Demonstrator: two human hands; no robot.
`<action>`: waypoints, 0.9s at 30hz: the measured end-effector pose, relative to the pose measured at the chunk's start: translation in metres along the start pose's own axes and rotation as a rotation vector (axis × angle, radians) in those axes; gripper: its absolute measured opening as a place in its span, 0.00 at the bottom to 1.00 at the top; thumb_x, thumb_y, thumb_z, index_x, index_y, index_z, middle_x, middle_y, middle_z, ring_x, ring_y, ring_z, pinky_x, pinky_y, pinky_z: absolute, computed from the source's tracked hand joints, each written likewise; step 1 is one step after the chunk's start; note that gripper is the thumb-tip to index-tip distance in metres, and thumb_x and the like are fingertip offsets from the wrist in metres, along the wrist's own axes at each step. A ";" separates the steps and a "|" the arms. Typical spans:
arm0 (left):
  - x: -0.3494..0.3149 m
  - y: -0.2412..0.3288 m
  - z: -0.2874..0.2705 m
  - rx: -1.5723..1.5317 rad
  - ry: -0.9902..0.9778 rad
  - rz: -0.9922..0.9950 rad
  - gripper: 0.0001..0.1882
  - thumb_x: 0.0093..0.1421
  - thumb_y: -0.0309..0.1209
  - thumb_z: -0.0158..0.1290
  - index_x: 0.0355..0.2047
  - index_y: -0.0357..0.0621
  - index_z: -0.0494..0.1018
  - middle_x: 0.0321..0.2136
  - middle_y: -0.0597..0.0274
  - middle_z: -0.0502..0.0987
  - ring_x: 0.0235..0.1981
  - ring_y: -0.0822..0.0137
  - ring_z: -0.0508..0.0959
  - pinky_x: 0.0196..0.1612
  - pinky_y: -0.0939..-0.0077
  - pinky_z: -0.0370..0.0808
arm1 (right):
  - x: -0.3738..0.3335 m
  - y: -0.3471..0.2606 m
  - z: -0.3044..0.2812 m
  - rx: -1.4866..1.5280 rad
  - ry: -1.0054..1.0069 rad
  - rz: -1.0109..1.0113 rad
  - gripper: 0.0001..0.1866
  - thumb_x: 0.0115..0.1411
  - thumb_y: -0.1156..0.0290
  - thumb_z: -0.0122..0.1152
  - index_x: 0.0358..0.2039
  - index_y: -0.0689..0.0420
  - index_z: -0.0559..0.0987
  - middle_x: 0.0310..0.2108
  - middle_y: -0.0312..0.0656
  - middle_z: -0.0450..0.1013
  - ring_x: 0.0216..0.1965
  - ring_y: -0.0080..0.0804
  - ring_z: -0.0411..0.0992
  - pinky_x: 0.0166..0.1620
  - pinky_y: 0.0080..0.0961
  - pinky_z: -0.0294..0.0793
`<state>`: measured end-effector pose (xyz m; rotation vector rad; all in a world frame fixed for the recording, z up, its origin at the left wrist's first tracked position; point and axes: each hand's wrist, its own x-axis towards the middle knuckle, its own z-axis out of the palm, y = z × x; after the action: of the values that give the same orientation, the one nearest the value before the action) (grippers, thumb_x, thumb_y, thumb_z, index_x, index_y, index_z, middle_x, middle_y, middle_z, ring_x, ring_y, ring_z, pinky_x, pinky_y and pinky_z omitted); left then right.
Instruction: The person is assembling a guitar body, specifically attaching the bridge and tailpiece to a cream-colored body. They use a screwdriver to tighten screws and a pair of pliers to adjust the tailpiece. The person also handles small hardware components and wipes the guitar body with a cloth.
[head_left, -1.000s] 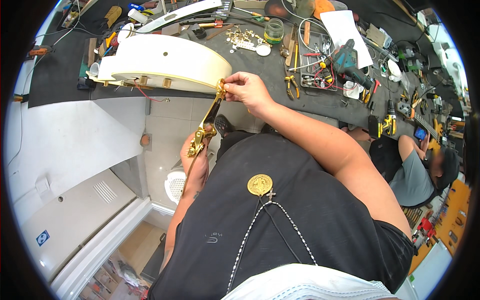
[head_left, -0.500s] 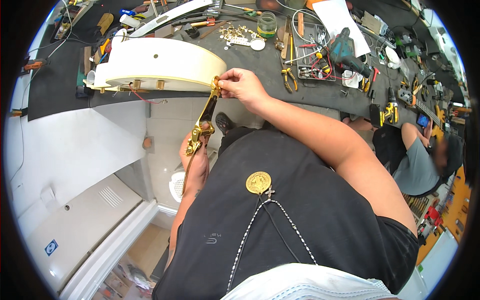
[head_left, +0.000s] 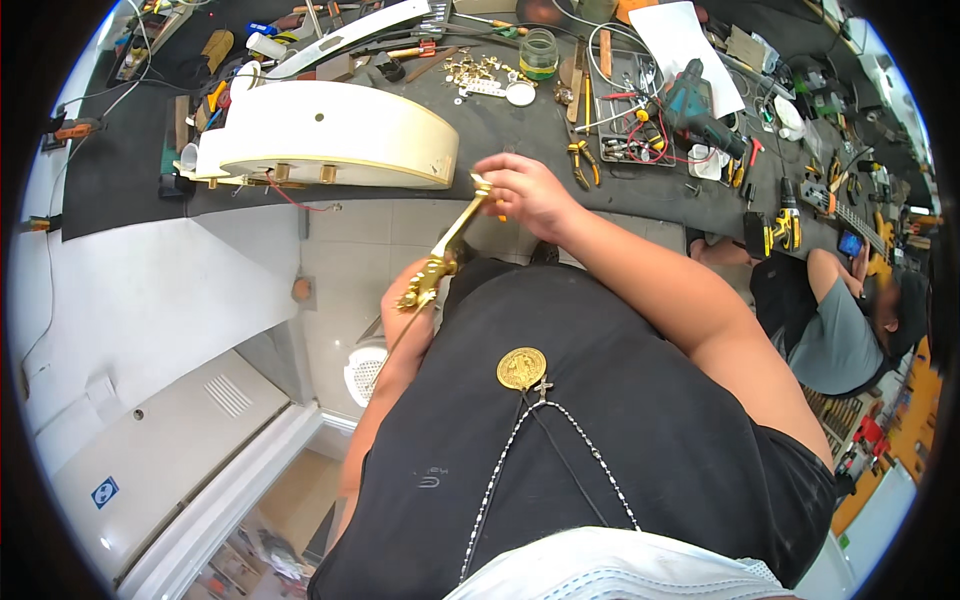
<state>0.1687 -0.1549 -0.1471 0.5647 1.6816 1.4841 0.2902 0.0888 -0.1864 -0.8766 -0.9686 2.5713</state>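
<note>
A gold guitar vibrato tailpiece [head_left: 456, 229] is held slantwise in front of me, off the bench edge. My left hand [head_left: 405, 300] is closed around its lower end, where the bar and arm sit; a thin rod or arm runs down past the wrist. At the upper end, my right hand [head_left: 535, 198] has its fingers curled at the hinge plate, slightly blurred. Just left of that hand, a cream guitar body [head_left: 350, 125] lies on the bench with its rim toward me. A red wire [head_left: 297, 203] hangs from its side.
The dark workbench [head_left: 490, 130] carries small gold parts [head_left: 475, 72], a glass jar [head_left: 538, 54], pliers [head_left: 583, 164], a tray of tools [head_left: 625, 80], a green drill [head_left: 700, 105] and a yellow drill [head_left: 783, 220]. On the right another person [head_left: 845, 310] sits holding a phone.
The tailpiece has moved right, away from the guitar body's rim, and tilted further. Both hands have shifted right with it.
</note>
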 end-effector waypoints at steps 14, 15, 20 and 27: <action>0.102 -0.004 0.156 -0.113 -0.524 -0.626 0.15 0.75 0.36 0.55 0.56 0.43 0.80 0.49 0.62 0.85 0.49 0.69 0.82 0.51 0.69 0.80 | -0.110 0.029 -0.189 0.504 0.316 -0.213 0.07 0.75 0.69 0.58 0.48 0.57 0.78 0.41 0.39 0.79 0.43 0.32 0.79 0.46 0.31 0.83; 0.111 -0.003 0.169 -0.101 -0.518 -0.660 0.13 0.75 0.36 0.55 0.55 0.47 0.80 0.49 0.64 0.85 0.51 0.67 0.83 0.52 0.63 0.80 | -0.115 0.029 -0.199 0.472 0.373 -0.248 0.06 0.75 0.70 0.59 0.48 0.57 0.77 0.42 0.40 0.79 0.43 0.33 0.79 0.46 0.31 0.83; 0.162 -0.025 0.213 -0.110 -0.525 -0.763 0.13 0.74 0.29 0.51 0.57 0.45 0.75 0.53 0.58 0.83 0.55 0.60 0.81 0.58 0.51 0.77 | -0.112 0.037 -0.236 0.361 0.594 -0.391 0.07 0.72 0.71 0.63 0.47 0.55 0.76 0.42 0.40 0.79 0.42 0.32 0.79 0.46 0.32 0.83; 0.235 -0.077 0.204 0.124 -0.443 -0.681 0.13 0.63 0.28 0.57 0.48 0.46 0.78 0.42 0.59 0.80 0.41 0.59 0.81 0.45 0.51 0.83 | -0.062 0.040 -0.225 0.021 0.813 -0.411 0.06 0.69 0.72 0.64 0.44 0.54 0.78 0.30 0.37 0.78 0.23 0.27 0.74 0.27 0.28 0.77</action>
<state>0.2101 0.1329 -0.2828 0.3016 1.4135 0.7079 0.4771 0.1469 -0.3194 -1.3762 -0.7498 1.6348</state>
